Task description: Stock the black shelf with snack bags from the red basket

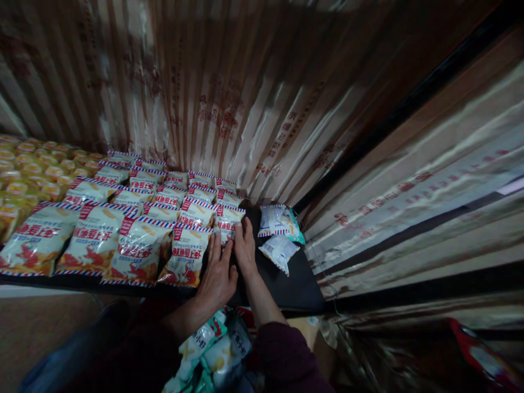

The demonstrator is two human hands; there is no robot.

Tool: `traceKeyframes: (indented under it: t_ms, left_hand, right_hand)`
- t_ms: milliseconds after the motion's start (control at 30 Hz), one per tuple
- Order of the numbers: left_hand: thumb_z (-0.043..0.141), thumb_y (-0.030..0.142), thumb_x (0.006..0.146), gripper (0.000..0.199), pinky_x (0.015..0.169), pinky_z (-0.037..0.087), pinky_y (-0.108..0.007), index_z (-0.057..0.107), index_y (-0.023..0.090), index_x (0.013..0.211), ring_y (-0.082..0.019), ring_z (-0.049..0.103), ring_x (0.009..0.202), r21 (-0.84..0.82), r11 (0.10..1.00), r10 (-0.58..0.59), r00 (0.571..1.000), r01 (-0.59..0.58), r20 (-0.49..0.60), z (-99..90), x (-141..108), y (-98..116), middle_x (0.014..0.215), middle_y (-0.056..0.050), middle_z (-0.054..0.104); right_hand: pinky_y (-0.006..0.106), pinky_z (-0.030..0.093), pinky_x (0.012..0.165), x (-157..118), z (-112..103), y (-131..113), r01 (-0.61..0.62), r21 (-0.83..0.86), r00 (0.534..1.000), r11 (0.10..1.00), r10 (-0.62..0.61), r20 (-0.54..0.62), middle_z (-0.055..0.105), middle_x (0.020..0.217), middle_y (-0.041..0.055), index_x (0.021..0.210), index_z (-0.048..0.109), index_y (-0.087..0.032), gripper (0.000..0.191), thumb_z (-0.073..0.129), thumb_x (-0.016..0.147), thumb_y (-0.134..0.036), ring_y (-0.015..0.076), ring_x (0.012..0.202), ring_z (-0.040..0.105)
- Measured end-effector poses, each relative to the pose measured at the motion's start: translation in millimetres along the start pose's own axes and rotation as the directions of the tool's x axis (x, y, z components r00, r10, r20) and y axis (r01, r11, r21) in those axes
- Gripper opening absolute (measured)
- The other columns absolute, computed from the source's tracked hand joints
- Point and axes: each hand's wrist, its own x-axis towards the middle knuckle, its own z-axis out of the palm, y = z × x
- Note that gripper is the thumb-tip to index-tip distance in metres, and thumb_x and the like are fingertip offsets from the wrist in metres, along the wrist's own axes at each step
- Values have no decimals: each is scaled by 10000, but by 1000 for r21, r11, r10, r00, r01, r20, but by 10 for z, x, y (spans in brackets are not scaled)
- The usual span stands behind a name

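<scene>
**Pretty packed corner here**

So lowest down, under the forearms, there's a heap of teal-and-white packets, with a dark purple sleeve over to the right. Then the left hand, palm down, fingers stretched out loosely, tips at the lower front of a red-and-white snack bag. Right hand is open too, fingers straight along that bag's right edge. Can't tell if they're actually squeezing it. The bag stands at the right end of rows of matching bags on a black shelf. Two loose packets lie further right, touching. Yellow packs crowd the far left, and behind everything hangs a pleated, shiny printed sheet.
</scene>
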Motion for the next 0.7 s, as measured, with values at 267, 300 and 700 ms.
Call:
traceKeyframes:
  t_ms: [267,300,700]
  left_hand:
    - [404,78,788,459,1137,211,-488,514,67,1234,-287,51,1423,45,985,162,983,-167,90,-15,-245,82,1532,-168,166]
    - [395,77,794,438,1136,223,-476,531,66,1210,-282,67,1423,47,981,183,978,-188,99,-20,-297,98,1526,-174,181]
    - [389,117,851,311,1057,374,-474,621,162,1052,-258,283,1375,50,959,282,959,-280,-32,-53,-978,204,1430,-163,395]
  right_hand:
    - [443,254,1102,-423,-473,152,320,-319,939,892,-344,-22,477,1373,137,1284,496,-130,462,370,896,-347,233,1343,332]
    - [453,233,1109,-450,-566,165,339,-361,928,869,-373,-26,456,1397,121,1285,501,-149,446,380,893,-326,234,1367,286]
    - [445,333,1035,-733,-1118,461,203,-634,977,746,-200,79,357,1460,127,1253,558,-183,463,577,790,-178,320,1326,310]
